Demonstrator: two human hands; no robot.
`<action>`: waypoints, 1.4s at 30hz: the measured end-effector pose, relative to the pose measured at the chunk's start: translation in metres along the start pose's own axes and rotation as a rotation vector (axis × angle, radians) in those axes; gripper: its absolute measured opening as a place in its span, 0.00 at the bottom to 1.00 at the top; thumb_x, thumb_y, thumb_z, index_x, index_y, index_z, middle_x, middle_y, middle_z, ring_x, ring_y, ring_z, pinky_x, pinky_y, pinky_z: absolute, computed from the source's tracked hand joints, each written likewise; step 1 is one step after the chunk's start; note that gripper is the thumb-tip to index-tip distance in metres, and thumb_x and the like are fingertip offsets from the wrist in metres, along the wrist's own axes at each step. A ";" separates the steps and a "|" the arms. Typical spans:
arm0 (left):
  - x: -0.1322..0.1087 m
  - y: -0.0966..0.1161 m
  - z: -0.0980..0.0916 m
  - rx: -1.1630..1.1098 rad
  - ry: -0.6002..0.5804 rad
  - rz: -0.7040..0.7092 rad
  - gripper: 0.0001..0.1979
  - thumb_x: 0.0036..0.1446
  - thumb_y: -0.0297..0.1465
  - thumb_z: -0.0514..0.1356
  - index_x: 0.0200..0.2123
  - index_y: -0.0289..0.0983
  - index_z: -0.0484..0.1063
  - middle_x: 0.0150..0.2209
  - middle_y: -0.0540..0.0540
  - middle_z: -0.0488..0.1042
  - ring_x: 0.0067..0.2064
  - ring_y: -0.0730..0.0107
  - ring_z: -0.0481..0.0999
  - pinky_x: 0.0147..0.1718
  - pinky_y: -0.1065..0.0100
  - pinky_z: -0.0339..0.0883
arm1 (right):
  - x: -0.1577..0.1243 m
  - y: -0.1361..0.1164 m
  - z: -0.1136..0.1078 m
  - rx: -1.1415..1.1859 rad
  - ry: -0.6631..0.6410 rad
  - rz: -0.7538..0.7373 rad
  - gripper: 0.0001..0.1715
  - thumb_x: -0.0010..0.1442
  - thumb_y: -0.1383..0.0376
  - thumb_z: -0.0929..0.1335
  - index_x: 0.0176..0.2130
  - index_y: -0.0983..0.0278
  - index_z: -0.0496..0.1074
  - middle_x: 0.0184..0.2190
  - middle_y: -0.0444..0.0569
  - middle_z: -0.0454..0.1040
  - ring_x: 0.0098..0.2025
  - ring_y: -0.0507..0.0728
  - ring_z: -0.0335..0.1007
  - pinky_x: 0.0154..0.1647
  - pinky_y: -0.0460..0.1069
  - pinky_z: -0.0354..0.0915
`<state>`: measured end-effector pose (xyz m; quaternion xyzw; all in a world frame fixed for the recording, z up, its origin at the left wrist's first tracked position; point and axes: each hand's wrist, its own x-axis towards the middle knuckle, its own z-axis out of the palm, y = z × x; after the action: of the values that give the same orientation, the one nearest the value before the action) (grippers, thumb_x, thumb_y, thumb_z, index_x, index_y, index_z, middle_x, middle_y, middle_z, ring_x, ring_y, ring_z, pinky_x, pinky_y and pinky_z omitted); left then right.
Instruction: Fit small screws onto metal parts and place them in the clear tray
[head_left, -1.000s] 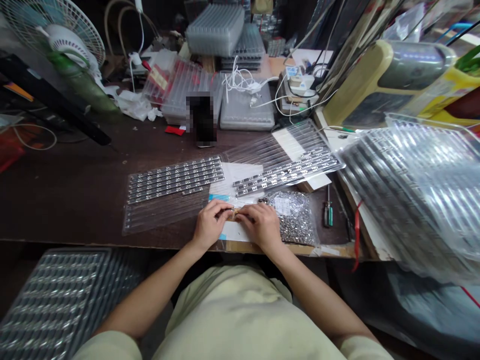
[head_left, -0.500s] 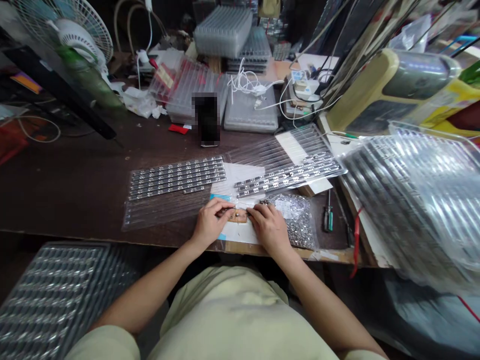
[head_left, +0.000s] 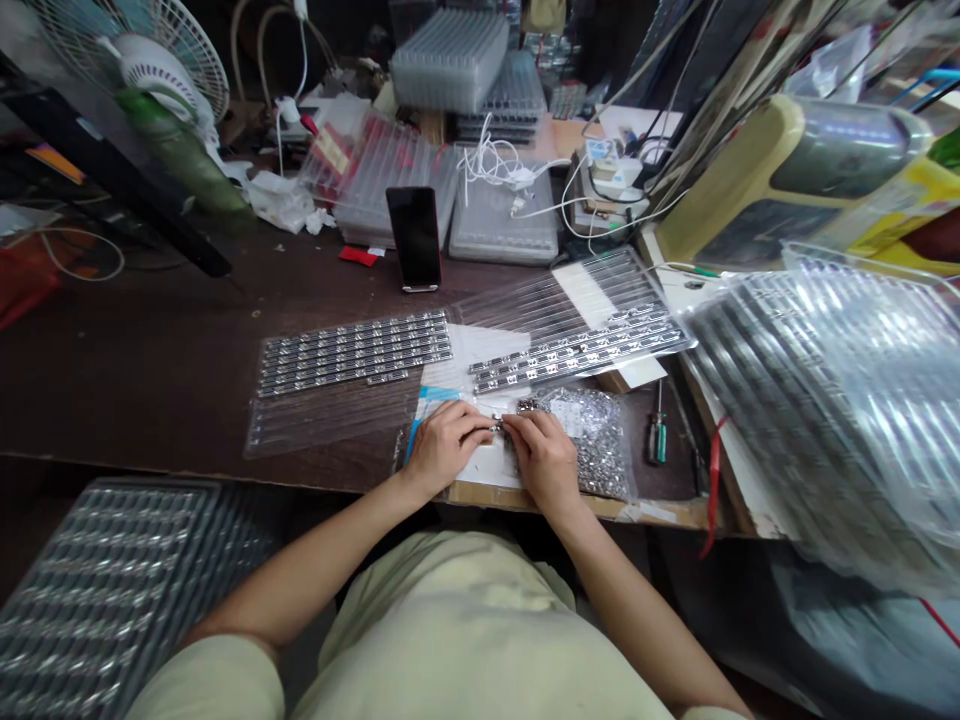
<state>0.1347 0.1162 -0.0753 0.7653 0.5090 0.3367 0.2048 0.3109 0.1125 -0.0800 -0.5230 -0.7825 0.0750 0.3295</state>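
Note:
My left hand and my right hand meet over a white sheet at the table's front edge. Thumb and fingers of each are closed in a pinch, on either side of a small metal part. Its exact kind is too small to make out. Beneath my left fingertips, an orange-brown block is mostly covered. Close by my right hand lies a clear bag of small metal parts. Beyond the hands are a left plastic tray and a right plastic tray, both with rows of small black-and-silver parts.
A green-handled screwdriver lies right of the bag. Behind the trays a phone stands upright. Stacked clear trays lean at the right, and more filled trays sit low at the left. A fan stands back left.
My left hand has shifted right, closer to my right hand, and now covers most of the orange-brown block. A small metal part shows between the fingertips. The trays have stayed put.

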 end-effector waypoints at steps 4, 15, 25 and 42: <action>0.001 0.000 -0.001 0.003 -0.006 -0.001 0.06 0.57 0.30 0.61 0.37 0.40 0.78 0.34 0.46 0.76 0.39 0.66 0.73 0.40 0.65 0.67 | -0.001 0.001 0.002 0.001 0.017 -0.005 0.14 0.66 0.66 0.61 0.43 0.61 0.74 0.38 0.51 0.74 0.41 0.56 0.68 0.42 0.50 0.65; 0.010 -0.005 -0.015 -0.030 0.104 -0.027 0.05 0.57 0.29 0.61 0.37 0.40 0.78 0.35 0.47 0.76 0.39 0.68 0.73 0.40 0.66 0.65 | 0.005 -0.002 -0.001 0.115 0.036 0.001 0.11 0.66 0.67 0.61 0.41 0.63 0.72 0.35 0.49 0.75 0.38 0.55 0.69 0.40 0.49 0.64; 0.027 -0.060 -0.070 0.473 0.222 -0.241 0.06 0.56 0.34 0.61 0.33 0.42 0.79 0.40 0.45 0.74 0.45 0.56 0.68 0.44 0.57 0.55 | 0.011 -0.022 0.018 0.035 -0.069 -0.042 0.07 0.61 0.59 0.68 0.35 0.57 0.76 0.34 0.45 0.77 0.37 0.54 0.64 0.38 0.50 0.53; 0.075 -0.023 -0.040 0.102 -0.003 -0.169 0.06 0.57 0.31 0.58 0.36 0.38 0.74 0.34 0.46 0.77 0.37 0.63 0.75 0.43 0.59 0.63 | -0.014 0.000 -0.020 -0.327 -0.162 -0.072 0.13 0.63 0.64 0.66 0.47 0.63 0.73 0.41 0.51 0.74 0.40 0.59 0.62 0.37 0.52 0.57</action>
<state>0.1104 0.1935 -0.0401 0.7296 0.5879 0.2905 0.1939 0.3265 0.0963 -0.0706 -0.5333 -0.8265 -0.0231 0.1787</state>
